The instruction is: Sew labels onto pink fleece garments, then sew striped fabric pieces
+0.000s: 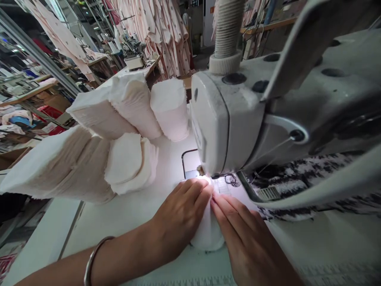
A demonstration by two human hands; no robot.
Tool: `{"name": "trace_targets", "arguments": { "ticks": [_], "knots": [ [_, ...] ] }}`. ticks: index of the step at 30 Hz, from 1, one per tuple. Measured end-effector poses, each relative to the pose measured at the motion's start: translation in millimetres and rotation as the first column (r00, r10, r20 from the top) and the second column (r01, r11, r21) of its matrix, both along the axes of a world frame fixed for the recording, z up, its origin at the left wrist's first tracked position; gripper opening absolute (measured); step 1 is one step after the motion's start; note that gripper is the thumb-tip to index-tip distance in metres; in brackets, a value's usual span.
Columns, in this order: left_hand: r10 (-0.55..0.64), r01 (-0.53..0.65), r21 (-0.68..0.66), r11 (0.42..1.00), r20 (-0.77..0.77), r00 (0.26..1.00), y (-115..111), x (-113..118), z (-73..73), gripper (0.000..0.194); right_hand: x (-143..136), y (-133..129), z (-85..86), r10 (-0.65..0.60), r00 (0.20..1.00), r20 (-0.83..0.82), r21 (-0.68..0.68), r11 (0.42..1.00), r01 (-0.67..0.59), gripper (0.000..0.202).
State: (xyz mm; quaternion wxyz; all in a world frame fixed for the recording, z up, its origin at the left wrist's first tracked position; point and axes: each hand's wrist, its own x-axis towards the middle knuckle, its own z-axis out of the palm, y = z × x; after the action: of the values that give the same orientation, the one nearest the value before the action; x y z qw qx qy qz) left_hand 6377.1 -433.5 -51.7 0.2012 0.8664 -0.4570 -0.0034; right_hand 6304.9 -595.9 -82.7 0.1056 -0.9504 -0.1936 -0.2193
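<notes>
A small white fabric piece (pixel 207 236) with a rounded near end lies flat on the sewing table, its far end under the needle area of the sewing machine (pixel 210 119). My left hand (pixel 180 216) is curled over the fabric's left side, fingertips pressed together close to the lit needle area. From the right, my right hand (pixel 242 232) grips the fabric's edge, its fingers closed and the tips near those of my left hand. The needle and presser foot are mostly hidden behind the machine head and my fingers.
Stacks of white fabric pieces (pixel 131 163) stand on the table (pixel 125 226) to the left and behind. Black-and-white fuzzy material (pixel 297 186) lies under the machine arm. A ruler strip (pixel 190 281) runs along the front. Pink garments (pixel 166 35) hang beyond.
</notes>
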Motion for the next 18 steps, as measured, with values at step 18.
{"name": "trace_targets", "arguments": {
  "ticks": [18],
  "knots": [
    [0.002,0.005,-0.048,0.999,0.138,0.990,1,1,-1.0,0.018,-3,-8,-8.4,0.017,0.998,-0.067,0.052,0.999,-0.013,0.055]
  ]
}}
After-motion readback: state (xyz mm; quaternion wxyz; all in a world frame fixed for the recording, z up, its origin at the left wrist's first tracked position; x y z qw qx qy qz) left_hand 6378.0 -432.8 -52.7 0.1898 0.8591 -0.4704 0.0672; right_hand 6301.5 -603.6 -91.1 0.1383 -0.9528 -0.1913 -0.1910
